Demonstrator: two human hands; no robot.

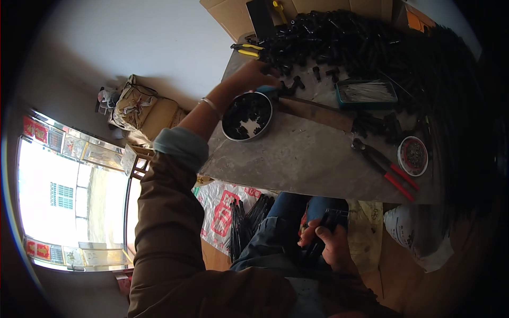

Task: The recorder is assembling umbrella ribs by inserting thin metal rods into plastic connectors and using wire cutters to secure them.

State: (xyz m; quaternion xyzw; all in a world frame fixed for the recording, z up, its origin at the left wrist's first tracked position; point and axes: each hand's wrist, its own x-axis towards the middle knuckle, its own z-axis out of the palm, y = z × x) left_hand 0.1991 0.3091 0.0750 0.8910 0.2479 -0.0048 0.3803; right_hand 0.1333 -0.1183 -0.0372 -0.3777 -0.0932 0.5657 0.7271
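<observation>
Conceivably the left forearm (199,118), lying against or just beside the bowl (249,127) near the table's edge, could tip it; left hand (254,77) stretched beyond, finger closure unclear. Right hand (332,245) grips dark pieces (331,218) over the lap. Worn grey tabletop (297,156), black fittings heap (334,40) behind, bright window (58,196) left.
</observation>
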